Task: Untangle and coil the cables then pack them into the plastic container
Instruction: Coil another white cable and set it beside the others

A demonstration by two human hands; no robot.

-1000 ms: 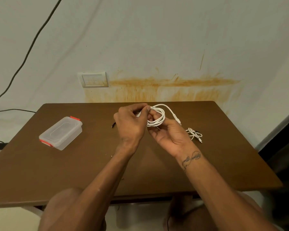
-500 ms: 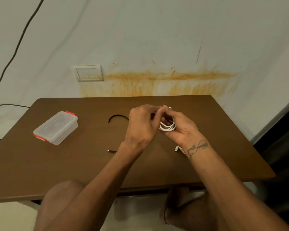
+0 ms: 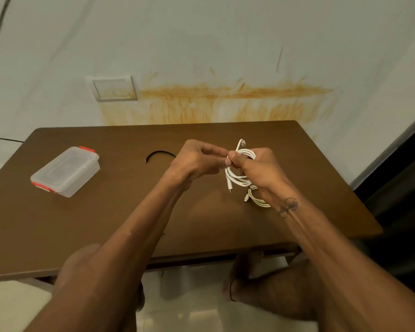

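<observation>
Right hand grips the looped white charging cable above the brown worktop, well right of the lidded clear plastic container, while left hand pinches its strand, apparently to tighten the coil.

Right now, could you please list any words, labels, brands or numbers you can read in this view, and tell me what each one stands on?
No text can be read.
Tattoo on the right forearm: a script-like mark, too small and blurred to read.
Wall switch plate: no legible marking.
Plastic container: no label visible on its lid.
White cable: no print visible.
</observation>
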